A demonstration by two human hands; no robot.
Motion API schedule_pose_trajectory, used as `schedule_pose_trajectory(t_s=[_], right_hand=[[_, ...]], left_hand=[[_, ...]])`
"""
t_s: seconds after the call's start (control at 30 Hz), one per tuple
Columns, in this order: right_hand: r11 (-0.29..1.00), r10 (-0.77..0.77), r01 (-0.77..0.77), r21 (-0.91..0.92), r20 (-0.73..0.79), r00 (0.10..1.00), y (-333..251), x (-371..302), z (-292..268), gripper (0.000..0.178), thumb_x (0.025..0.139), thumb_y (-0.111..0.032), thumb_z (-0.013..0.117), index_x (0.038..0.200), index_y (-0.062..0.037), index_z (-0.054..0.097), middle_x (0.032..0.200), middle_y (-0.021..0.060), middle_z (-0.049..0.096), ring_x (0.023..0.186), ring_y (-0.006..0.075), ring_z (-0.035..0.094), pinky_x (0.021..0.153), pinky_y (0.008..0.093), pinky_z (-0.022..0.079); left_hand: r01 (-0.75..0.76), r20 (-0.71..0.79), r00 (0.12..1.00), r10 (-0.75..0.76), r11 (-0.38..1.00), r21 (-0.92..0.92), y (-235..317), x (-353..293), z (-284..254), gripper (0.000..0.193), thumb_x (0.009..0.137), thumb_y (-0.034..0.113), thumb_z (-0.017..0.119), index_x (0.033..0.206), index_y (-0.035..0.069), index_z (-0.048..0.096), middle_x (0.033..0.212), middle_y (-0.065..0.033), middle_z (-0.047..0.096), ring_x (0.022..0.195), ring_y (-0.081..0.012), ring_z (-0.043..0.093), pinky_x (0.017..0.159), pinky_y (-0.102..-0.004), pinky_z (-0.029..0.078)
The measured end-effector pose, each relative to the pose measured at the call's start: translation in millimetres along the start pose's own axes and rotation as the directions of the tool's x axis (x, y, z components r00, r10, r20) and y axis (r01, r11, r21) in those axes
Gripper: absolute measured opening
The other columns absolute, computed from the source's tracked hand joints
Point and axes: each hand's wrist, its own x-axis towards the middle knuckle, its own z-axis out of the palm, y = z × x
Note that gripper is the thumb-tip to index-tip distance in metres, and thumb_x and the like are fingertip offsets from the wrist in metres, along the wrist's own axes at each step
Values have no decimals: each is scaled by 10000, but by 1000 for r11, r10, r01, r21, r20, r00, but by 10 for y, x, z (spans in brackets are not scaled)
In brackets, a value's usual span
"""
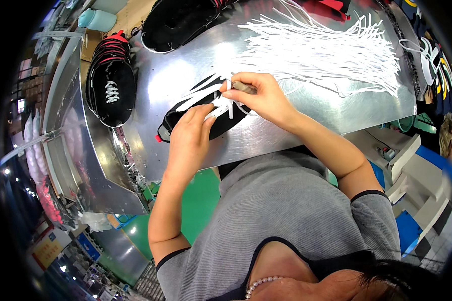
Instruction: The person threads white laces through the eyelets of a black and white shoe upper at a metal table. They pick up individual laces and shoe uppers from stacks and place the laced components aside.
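Note:
A black shoe (227, 128) with a red heel tab lies in front of me on the metal table, partly covered by my hands. White shoelace (200, 96) runs loosely across its upper. Over the shoe's opening, my left hand (188, 134) is closed, with lace coming out between its thumb and fingers. My right hand (264, 97) pinches lace between thumb and forefinger above the front part. A short brownish-grey piece (244, 87), perhaps a tool handle, sits inside that hand; its tip is hidden.
Beyond my right hand spreads a large pile of white laces (321, 55). A black shoe with red cords (111, 93) stands at the left, and another black shoe (178, 25) at the far edge. The metal table (306, 113) ends just before my body.

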Motion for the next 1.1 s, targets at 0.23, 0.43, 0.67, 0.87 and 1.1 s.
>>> schedule_pose_trajectory(t_s=[0.23, 0.43, 0.67, 0.87, 1.1], right_hand=[[995, -95, 93, -27, -82, 992, 156, 196, 132, 219, 901, -169, 708, 1071, -34, 678, 930, 29, 696, 856, 80, 610, 770, 246, 488], [949, -82, 42, -313, -116, 990, 206, -133, 6, 308, 942, -213, 614, 1125, 5, 497, 917, 201, 697, 867, 356, 684, 743, 413, 514], [928, -88, 92, -361, 27, 996, 169, -389, -41, 225, 953, -166, 586, 1078, 0, 500, 830, 200, 682, 791, 376, 669, 694, 437, 507], [889, -98, 113, -445, 57, 994, 204, -300, -57, 254, 948, -154, 593, 1077, 37, 487, 782, 184, 671, 765, 378, 658, 678, 451, 503], [670, 66, 13, -742, 77, 995, 98, -201, 141, 294, 962, -140, 571, 1170, -6, 412, 815, 193, 666, 715, 408, 648, 619, 467, 495]], left_hand=[[117, 80, 989, -123, 990, 74, 15, 337, 99, 239, 873, 283, 709, 883, 44, 711, 763, -110, 689, 687, -296, 666, 616, -377, 497], [164, -18, 986, -163, 985, 45, -47, 363, 227, 256, 863, 316, 719, 804, 67, 718, 677, -83, 677, 587, -265, 642, 546, -349, 474], [201, -30, 980, -199, 975, 99, -42, 376, 258, 306, 882, 351, 696, 751, 75, 688, 617, -59, 640, 507, -240, 573, 504, -344, 426], [227, 31, 973, -228, 973, 47, -27, 377, 248, 253, 876, 297, 707, 812, 54, 690, 640, -64, 627, 550, -191, 562, 545, -317, 437], [-128, -20, 992, 127, 984, -125, -137, 209, 321, 189, 825, 72, 716, 994, 10, 658, 872, -136, 677, 715, -314, 648, 639, -389, 494]])
